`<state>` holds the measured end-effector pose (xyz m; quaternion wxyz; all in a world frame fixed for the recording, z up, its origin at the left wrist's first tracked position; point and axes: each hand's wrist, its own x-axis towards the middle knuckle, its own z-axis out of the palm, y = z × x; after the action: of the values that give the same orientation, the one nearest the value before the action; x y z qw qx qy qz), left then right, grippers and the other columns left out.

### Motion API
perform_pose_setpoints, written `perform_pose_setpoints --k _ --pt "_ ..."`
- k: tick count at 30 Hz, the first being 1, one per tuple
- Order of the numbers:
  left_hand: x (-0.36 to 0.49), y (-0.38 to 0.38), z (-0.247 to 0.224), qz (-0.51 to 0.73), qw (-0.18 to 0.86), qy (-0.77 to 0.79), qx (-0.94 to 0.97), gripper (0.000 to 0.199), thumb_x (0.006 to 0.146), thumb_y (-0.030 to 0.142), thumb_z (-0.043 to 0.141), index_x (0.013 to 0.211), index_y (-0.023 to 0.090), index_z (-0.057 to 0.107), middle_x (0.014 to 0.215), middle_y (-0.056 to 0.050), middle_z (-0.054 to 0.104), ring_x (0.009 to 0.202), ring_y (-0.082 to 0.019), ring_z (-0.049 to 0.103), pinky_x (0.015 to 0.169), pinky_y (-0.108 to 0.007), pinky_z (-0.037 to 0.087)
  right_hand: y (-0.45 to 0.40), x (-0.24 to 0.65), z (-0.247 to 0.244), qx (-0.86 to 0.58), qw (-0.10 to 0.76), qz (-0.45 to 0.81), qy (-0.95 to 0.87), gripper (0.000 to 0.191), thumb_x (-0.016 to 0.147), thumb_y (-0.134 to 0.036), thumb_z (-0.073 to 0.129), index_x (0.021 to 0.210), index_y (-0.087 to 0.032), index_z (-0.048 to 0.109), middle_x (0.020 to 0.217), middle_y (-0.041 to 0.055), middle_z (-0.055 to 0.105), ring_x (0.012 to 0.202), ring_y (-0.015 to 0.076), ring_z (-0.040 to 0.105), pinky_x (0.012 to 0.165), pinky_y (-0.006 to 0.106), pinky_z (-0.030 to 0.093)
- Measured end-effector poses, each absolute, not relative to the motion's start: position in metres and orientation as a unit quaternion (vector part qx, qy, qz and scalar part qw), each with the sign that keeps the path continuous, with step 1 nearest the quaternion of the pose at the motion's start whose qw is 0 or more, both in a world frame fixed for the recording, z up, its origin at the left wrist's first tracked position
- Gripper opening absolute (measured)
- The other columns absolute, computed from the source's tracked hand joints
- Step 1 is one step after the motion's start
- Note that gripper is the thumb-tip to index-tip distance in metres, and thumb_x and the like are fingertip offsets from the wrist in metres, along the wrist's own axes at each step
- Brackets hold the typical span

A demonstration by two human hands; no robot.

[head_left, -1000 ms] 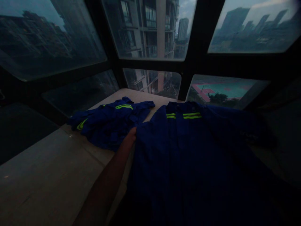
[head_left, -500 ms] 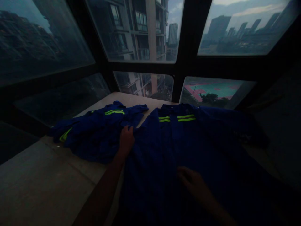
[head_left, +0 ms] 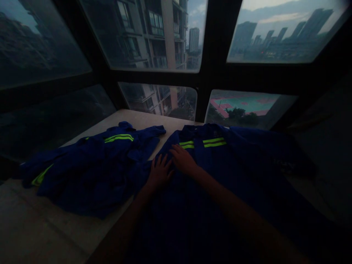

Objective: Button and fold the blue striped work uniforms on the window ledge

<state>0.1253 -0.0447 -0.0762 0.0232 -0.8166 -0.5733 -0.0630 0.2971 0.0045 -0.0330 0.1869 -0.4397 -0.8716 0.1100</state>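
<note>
A dark blue garment (head_left: 236,172) with yellow-green stripes on its chest lies spread out, its collar toward the window. My left hand (head_left: 160,171) rests on its left edge with the fingers spread. Close beside it, my right hand (head_left: 183,158) lies on the cloth just below the left stripe, fingers stretched out and nothing held. Another blue garment (head_left: 110,172) with similar stripes lies rumpled to the left. Dim light hides the folds in the lower part of the spread garment.
Both garments lie on a pale surface (head_left: 35,227). Behind it stand windows with a dark frame (head_left: 214,77), and buildings and a sports court show outside. A dim wall (head_left: 335,146) rises at the right.
My right hand has moved up and left, next to my left hand. The left hand's fingers have opened from the cloth and spread flat. The view has shifted slightly.
</note>
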Motion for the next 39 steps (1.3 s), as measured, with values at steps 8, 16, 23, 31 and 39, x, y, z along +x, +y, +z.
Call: perform_pose_setpoints --k 8,16,23,31,39 --pt "0.127 -0.046 -0.074 -0.057 0.04 -0.589 -0.805 0.052 0.097 0.045 0.042 0.146 0.027 0.048 0.158 -0.01 0.036 0.148 -0.036 0.024 0.117 -0.062 0.016 0.094 0.276 -0.045 -0.508 0.094 0.082 -0.852 0.037 0.099 -0.039 0.045 0.127 -0.019 0.059 0.14 0.0139 0.055 0.128 0.0279 0.049 0.106 0.049 0.037" --pt "0.126 -0.046 -0.076 -0.06 0.022 -0.59 -0.805 0.055 0.095 0.047 0.044 0.147 0.029 0.045 0.159 -0.009 0.034 0.148 -0.036 0.025 0.116 -0.063 0.019 0.172 0.312 -0.03 -0.661 0.159 0.036 -0.732 0.049 0.098 -0.031 0.046 0.142 -0.012 0.043 0.136 0.0218 0.055 0.126 0.0318 0.049 0.101 0.046 0.04" --pt "0.125 -0.046 -0.08 -0.077 0.007 -0.589 -0.805 0.057 0.094 0.05 0.046 0.148 0.032 0.044 0.161 -0.007 0.032 0.148 -0.036 0.025 0.117 -0.062 0.018 0.221 0.345 -0.04 -0.687 0.126 0.07 -0.713 0.037 0.096 -0.027 0.045 0.128 -0.014 0.06 0.12 0.0154 0.067 0.112 0.027 0.062 0.088 0.035 0.048" --pt "0.123 -0.047 -0.083 -0.081 0.008 -0.583 -0.808 0.057 0.095 0.05 0.043 0.149 0.032 0.041 0.161 -0.007 0.031 0.149 -0.035 0.023 0.117 -0.061 0.017 0.189 0.332 -0.035 -0.628 0.134 0.039 -0.766 0.044 0.098 -0.025 0.04 0.139 -0.01 0.049 0.142 0.0201 0.05 0.132 0.0301 0.044 0.106 0.042 0.037" --pt "0.123 -0.045 -0.079 -0.079 0.024 -0.583 -0.808 0.054 0.096 0.047 0.043 0.147 0.031 0.044 0.159 -0.008 0.034 0.148 -0.034 0.026 0.117 -0.06 0.02 0.133 0.305 -0.049 -0.53 0.11 0.101 -0.835 0.043 0.093 -0.012 0.044 0.134 -0.008 0.054 0.136 0.017 0.058 0.127 0.0209 0.052 0.106 0.029 0.038"
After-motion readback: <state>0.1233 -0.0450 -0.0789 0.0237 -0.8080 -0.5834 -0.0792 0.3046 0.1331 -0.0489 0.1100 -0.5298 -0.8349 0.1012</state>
